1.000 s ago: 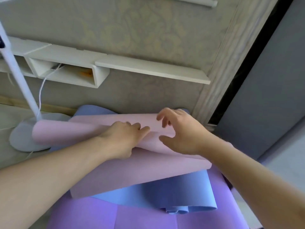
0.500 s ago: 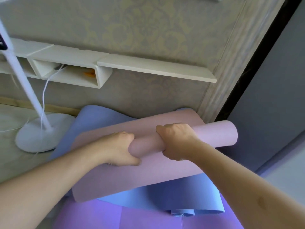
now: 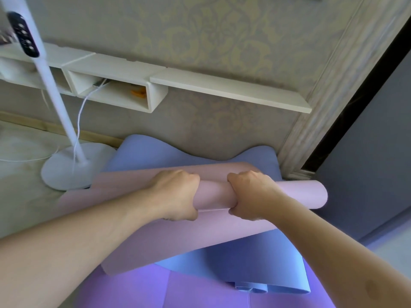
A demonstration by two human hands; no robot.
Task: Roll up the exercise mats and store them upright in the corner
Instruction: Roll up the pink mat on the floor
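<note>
The fingers of both hands are curled tightly round the rolled part of the pink mat [image 3: 213,194]: the left hand [image 3: 175,194] grips it from the left, the right hand [image 3: 251,194] just beside it, with a short stretch of roll showing between them. A second ago the hands lay loosely on a slack fold of this mat, fingers spread; half a second ago they had closed on a formed tube, and now the grip matches that one while the roll looks a little fuller and sticks out to the right, its open end near the dark door [image 3: 364,152]. So the rolling of the first mat appears well begun but unfinished, since a broad flat part still lies toward the person.

Under it lies the blue mat [image 3: 244,261], its far edge rucked against the wall and a small curl at its near end, and beneath both the purple mat [image 3: 138,287]. Neither is rolled yet. To the left stands a white fan stand [image 3: 66,167] with its cord, below a white wall shelf [image 3: 222,87].
</note>
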